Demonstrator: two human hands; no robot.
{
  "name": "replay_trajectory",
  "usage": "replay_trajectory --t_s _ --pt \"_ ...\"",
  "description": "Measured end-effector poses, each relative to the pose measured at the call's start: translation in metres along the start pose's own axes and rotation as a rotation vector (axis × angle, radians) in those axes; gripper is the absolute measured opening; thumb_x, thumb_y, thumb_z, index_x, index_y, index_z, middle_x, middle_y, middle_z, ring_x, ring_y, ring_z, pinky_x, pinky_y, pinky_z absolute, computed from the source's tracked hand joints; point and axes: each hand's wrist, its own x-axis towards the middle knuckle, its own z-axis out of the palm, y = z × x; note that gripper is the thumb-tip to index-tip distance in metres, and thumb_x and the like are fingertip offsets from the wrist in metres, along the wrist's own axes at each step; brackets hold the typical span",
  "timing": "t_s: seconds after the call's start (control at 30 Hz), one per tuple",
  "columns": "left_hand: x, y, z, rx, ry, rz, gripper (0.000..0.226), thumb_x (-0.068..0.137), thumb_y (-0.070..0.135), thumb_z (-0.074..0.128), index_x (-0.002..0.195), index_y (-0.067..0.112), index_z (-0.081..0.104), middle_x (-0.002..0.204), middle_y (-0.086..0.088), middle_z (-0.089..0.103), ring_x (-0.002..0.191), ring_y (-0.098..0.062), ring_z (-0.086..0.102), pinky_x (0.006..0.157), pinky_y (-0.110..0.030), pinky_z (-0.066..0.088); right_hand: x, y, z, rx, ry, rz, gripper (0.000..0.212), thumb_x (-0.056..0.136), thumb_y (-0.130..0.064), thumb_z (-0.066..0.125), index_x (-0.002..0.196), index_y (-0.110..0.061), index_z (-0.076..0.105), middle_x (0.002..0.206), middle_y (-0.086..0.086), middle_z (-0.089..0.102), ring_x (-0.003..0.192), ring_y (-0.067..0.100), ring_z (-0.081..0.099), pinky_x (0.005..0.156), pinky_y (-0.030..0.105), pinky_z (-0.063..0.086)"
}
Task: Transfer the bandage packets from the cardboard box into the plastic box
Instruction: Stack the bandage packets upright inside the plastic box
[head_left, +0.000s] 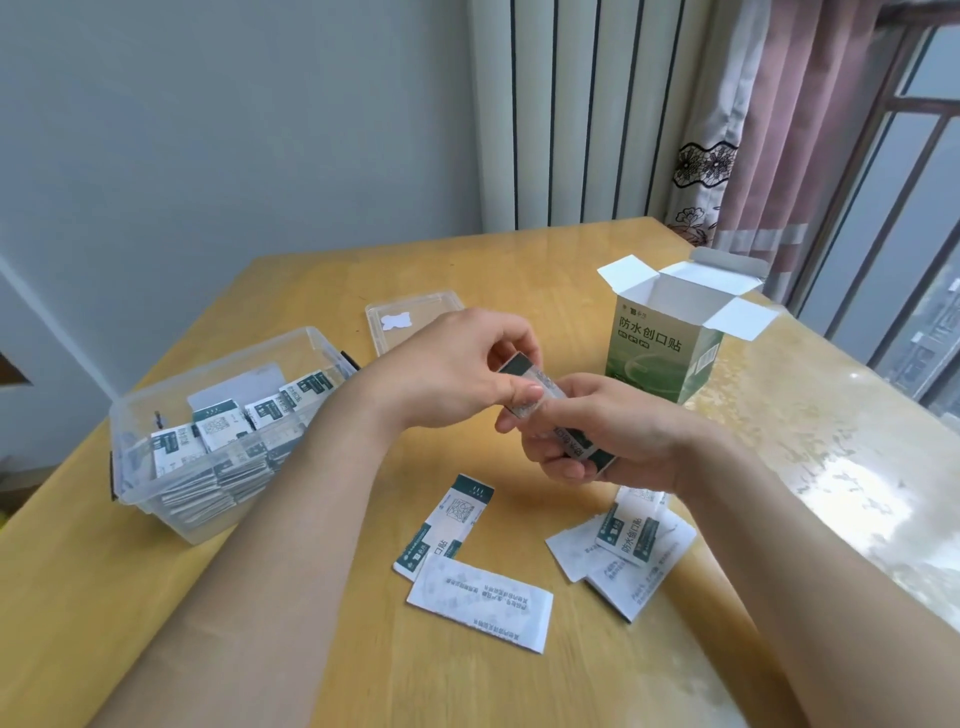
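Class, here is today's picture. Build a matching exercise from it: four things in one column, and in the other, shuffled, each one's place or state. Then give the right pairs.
Column A
1. cardboard box
2. plastic box
3. clear lid
4. packet stack

Column B
a. lies flat on the table
b. gripped by the left hand and the right hand
c. stands upright, flaps open
d. holds many packets

Pairs: 1-c, 2-d, 3-a, 4-b

Glossy yellow wooden table (322, 291); pale grey wall (208, 130); white ribbed radiator (571, 114); pink curtain (789, 130); daylight through brown-framed window (919, 103).
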Motion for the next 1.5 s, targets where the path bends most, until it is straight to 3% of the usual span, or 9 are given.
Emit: replay_trajectory --t_s 0.17,0.27,0.33,0.47,0.67,0.87,1.1,1.27,1.5 --pt "-0.022 -0.007 0.005 -0.164 0.248 -0.023 0.02 0.075 0.009 0.08 0.079 0.023 0.067 0.055 0.007 0.063 0.051 -0.006 0.057 0.057 -0.023 0.048 0.002 0.0 0.009 -0.066 -0.041 -0.057 0.028 0.101 -0.018 0.047 0.114 0.003 0.058 0.071 0.003 0.049 0.059 0.014 0.047 0.05 0.022 0.034" --pt "-0.032 -0.02 0.014 -0.151 0.36 -0.056 0.026 0.074 0.015 0.082 0.087 0.031 0.066 0.061 0.001 0.065 0.053 -0.004 0.058 0.06 -0.025 0.051 0.002 0.001 0.014 -0.232 0.015 -0.054 0.03 0.103 -0.02 0.043 0.111 0.003 0.061 0.066 0.001 0.043 0.052 0.011 0.039 0.048 0.02 0.03" --pt "-0.04 -0.032 0.02 -0.104 0.28 -0.121 0.033 0.075 0.015 0.081 0.1 0.033 0.066 0.069 0.006 0.065 0.061 -0.004 0.06 0.065 -0.025 0.05 0.002 0.001 0.013 -0.352 0.106 -0.046 0.028 0.103 -0.018 0.042 0.106 0.001 0.063 0.063 0.0 0.041 0.047 0.01 0.035 0.046 0.02 0.029" --pt "-0.052 -0.049 0.025 0.153 -0.163 -0.167 0.04 0.078 0.027 0.078 0.115 0.037 0.065 0.107 0.02 0.054 0.097 0.004 0.053 0.088 -0.02 0.045 0.002 0.001 0.004 -0.455 0.277 -0.004 0.023 0.102 -0.013 0.044 0.101 -0.003 0.064 0.062 0.0 0.043 0.046 0.01 0.037 0.046 0.021 0.03" --pt "-0.043 -0.048 0.023 0.211 -0.206 -0.144 0.022 0.078 0.033 0.077 0.096 0.034 0.064 0.099 0.014 0.053 0.095 -0.004 0.051 0.085 -0.025 0.044 0.009 0.006 0.018 -0.482 0.297 -0.037 0.042 0.101 -0.041 0.042 0.097 -0.006 0.063 0.063 -0.001 0.044 0.049 0.012 0.039 0.046 0.021 0.033" --pt "-0.037 -0.055 0.026 0.084 -0.061 -0.139 0.013 0.081 0.02 0.076 0.073 0.026 0.067 0.075 0.011 0.065 0.069 -0.002 0.055 0.066 -0.019 0.045 0.011 0.009 0.021 -0.299 0.34 -0.096 0.039 0.103 -0.032 0.039 0.098 0.0 0.062 0.068 0.007 0.052 0.057 0.019 0.051 0.049 0.025 0.043" --pt "-0.044 -0.045 0.027 -0.501 0.506 -0.034 0.021 0.079 -0.003 0.073 0.073 0.015 0.065 0.063 0.003 0.063 0.056 -0.009 0.056 0.054 -0.019 0.045 0.014 0.008 0.04 0.269 0.228 -0.006 0.03 0.104 -0.023 0.04 0.106 0.001 0.058 0.087 0.023 0.068 0.078 0.034 0.067 0.073 0.043 0.057" --pt "-0.043 -0.047 0.039 -0.33 0.699 0.023 0.023 0.078 0.005 0.078 0.082 0.025 0.066 0.066 0.01 0.061 0.06 -0.004 0.053 0.061 -0.015 0.045 0.011 0.003 0.049 0.365 0.107 0.001 0.033 0.1 -0.041 0.042 0.104 -0.011 0.053 0.068 0.012 0.053 0.051 0.018 0.043 0.044 0.024 0.037" --pt "-0.045 -0.046 0.039 -0.003 0.811 0.138 0.034 0.078 0.009 0.075 0.108 0.022 0.067 0.092 0.012 0.057 0.085 0.0 0.053 0.072 -0.012 0.043 0.01 0.004 0.048 0.255 0.006 0.02 0.025 0.099 -0.033 0.047 0.1 -0.011 0.059 0.066 0.005 0.041 0.05 0.012 0.031 0.043 0.02 0.026"
